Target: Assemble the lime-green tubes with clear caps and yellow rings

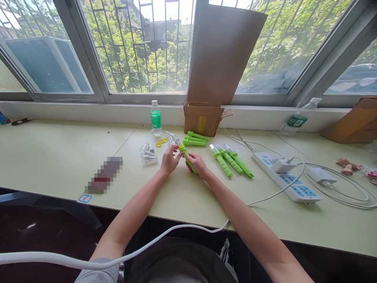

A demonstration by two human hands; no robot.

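Between my two hands is a green plastic handle (193, 169), tilted with its top end pointing away and to the left. A yellow ring sits around its collar. My left hand (169, 160) pinches it near the ring. Lower down the shaft, my right hand (198, 165) is closed around it. Transparent tubes (171, 138) lie just beyond the collar; whether one is joined to the handle I cannot tell. To the left are loose transparent plastic pieces (149, 157) and several yellow rings (158, 144). Behind my hands lie bare green handles (194, 143).
Three green handles with transparent tops (224, 165) lie to the right. Beyond them are a power strip (290, 188) and white cables. A water bottle (156, 120) and a cardboard box (203, 120) stand at the back. A white cable crosses the table's front edge.
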